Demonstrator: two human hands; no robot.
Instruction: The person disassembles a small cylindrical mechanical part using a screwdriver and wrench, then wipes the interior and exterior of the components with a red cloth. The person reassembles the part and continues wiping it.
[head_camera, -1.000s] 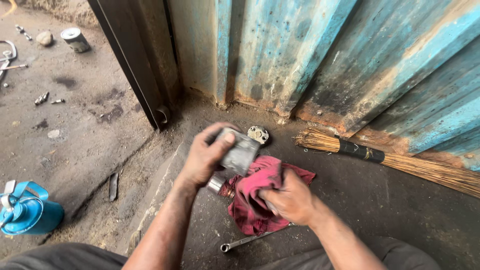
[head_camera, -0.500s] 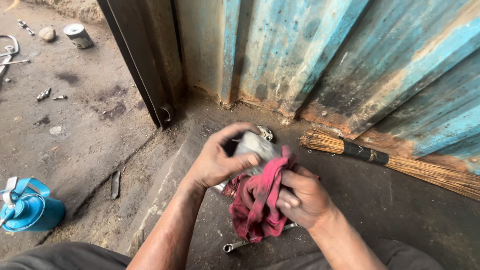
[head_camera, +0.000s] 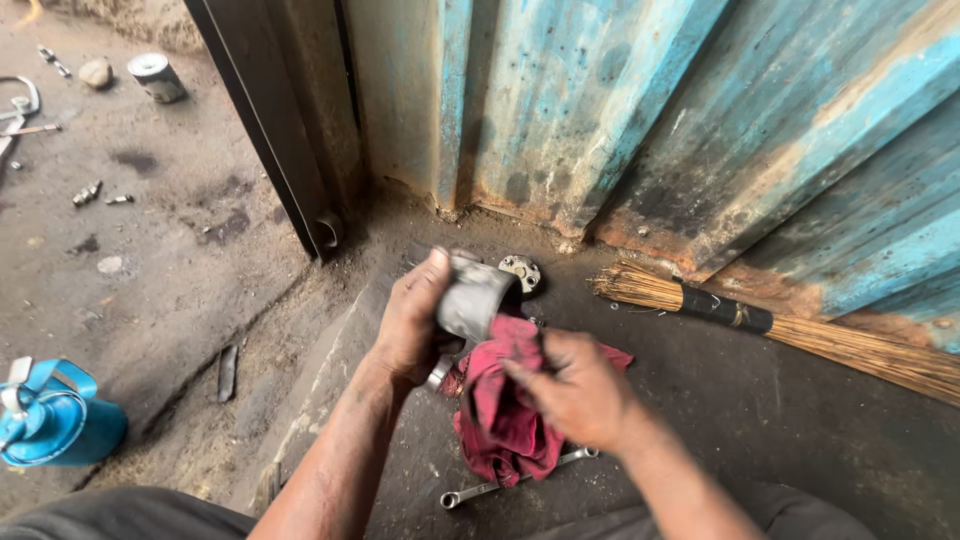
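Metal cylinder part (head_camera: 472, 300) held above concrete floor (head_camera: 800, 440), gripped in left hand (head_camera: 412, 322), thumb on top. Right hand (head_camera: 578, 388) closed on red rag (head_camera: 500, 415), rag touching part's lower end. Spanner (head_camera: 500, 488) on floor under rag. Broom (head_camera: 800, 330) along blue corrugated wall (head_camera: 640, 120). Blue can (head_camera: 50, 420) near left edge.

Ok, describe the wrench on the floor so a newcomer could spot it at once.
Start at the blue corrugated metal wall and drop to the red rag in the right hand. Just below the rag, on the dark floor, lies the wrench: slim, silvery, ring-ended, the only long tool there.
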